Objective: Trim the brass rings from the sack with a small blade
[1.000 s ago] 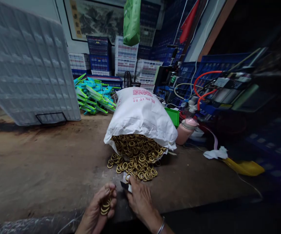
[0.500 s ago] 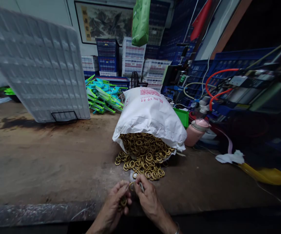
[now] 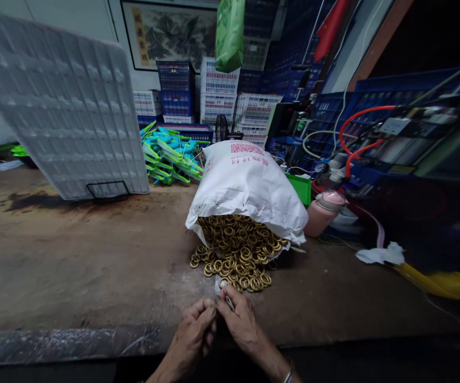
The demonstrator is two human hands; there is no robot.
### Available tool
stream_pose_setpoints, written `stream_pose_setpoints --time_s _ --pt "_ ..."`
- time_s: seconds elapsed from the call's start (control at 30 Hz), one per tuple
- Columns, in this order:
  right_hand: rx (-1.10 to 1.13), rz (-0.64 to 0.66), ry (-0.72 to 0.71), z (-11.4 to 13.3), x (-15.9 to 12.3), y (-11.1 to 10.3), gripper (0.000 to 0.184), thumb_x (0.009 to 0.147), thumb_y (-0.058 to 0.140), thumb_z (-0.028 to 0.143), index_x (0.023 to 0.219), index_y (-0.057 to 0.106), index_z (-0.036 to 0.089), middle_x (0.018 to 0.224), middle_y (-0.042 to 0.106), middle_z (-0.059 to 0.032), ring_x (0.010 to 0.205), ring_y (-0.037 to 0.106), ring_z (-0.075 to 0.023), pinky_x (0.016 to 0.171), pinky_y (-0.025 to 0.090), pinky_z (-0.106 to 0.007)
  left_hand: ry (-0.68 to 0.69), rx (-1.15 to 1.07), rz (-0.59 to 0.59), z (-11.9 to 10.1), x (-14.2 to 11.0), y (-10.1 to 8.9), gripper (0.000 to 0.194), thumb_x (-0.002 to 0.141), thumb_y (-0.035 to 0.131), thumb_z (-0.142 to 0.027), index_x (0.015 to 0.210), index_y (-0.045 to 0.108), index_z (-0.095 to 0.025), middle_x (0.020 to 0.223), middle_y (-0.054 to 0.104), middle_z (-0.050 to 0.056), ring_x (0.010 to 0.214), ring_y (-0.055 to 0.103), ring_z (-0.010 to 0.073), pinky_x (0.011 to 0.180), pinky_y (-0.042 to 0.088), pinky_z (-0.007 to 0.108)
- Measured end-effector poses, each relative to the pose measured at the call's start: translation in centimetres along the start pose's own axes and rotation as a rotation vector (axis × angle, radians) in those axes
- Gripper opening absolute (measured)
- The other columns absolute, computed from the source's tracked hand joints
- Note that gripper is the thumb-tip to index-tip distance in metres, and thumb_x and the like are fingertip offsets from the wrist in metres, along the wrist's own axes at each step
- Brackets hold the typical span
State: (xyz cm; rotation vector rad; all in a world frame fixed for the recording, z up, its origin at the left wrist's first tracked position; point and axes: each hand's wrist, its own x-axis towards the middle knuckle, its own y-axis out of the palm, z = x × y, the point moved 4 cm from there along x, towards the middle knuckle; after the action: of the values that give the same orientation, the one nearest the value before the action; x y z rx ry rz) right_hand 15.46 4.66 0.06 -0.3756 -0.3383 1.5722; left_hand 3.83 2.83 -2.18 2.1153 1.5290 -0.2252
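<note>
Both hands meet at the front of the bench, just before a heap of brass-coloured rings (image 3: 241,267). My left hand (image 3: 192,331) is closed, thumb against curled fingers; the rings seen in it a moment ago are now hidden by the fingers. In my right hand (image 3: 241,321) a small silvery metal piece (image 3: 230,303) shows between thumb and fingers; its kind is unclear. The fingertips of the two hands are touching or nearly so. Behind the heap, a white woven sack (image 3: 245,181) lies on its side, its mouth towards me and full of the same rings.
On the left stands a pale ribbed panel (image 3: 82,111) in a black wire stand (image 3: 108,190). Green and blue plastic pieces (image 3: 172,154) are piled behind. To the right are a pink bottle (image 3: 323,215), a machine with orange hoses (image 3: 347,138), and a yellow object (image 3: 439,282).
The hands have come closer together. The ring between their fingertips and the rings in my left hand have gone out of sight. The view has shifted slightly.
</note>
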Motion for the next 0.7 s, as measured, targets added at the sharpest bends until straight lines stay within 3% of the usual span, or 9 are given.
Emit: stream_pose_setpoints --time_s 0.13,0.27,0.43,0.7 --pt "-0.002 -0.033 0.02 -1.0 0.0 -0.2 0.023 0.081 0.038 0.034 0.066 0.047 0.019 0.058 0.048 0.0033 0.056 0.044 -0.0108 0.054 0.035 -0.021 0.009 -0.073 0.008 0.1 0.0 -0.1 0.035 0.071 0.057 -0.051 0.07 0.046 -0.018 0.051 0.043 -0.008 0.038 0.03 0.0033 0.036 0.021 0.015" --pt "-0.254 0.062 -0.046 -1.4 -0.7 0.1 0.015 0.077 0.037 0.019 0.078 0.052 0.02 0.065 0.056 0.0005 0.059 0.049 -0.0126 0.056 0.033 -0.022 0.045 -0.045 -0.056 -0.1 0.2 -0.4 0.036 0.07 0.058 -0.053 0.071 0.046 -0.018 0.053 0.044 -0.007 0.038 0.032 0.0034 0.036 0.022 0.015" --pt "-0.502 0.213 -0.069 -0.6 -1.7 0.5 0.038 0.062 0.037 0.005 0.093 0.053 0.019 0.08 0.063 -0.0036 0.072 0.056 -0.0163 0.063 0.033 -0.023 0.053 -0.028 -0.074 -0.6 0.1 -0.2 0.04 0.064 0.063 -0.054 0.069 0.047 -0.018 0.05 0.042 -0.008 0.04 0.032 0.0034 0.037 0.021 0.015" --pt "-0.697 0.209 -0.057 -1.6 -1.5 1.0 0.046 0.061 0.04 0.003 0.103 0.05 0.017 0.08 0.064 -0.005 0.074 0.057 -0.0185 0.06 0.03 -0.025 0.059 0.04 -0.099 -0.8 -0.3 -0.3 0.044 0.061 0.061 -0.059 0.063 0.042 -0.019 0.048 0.044 -0.008 0.036 0.032 0.0031 0.035 0.019 0.016"
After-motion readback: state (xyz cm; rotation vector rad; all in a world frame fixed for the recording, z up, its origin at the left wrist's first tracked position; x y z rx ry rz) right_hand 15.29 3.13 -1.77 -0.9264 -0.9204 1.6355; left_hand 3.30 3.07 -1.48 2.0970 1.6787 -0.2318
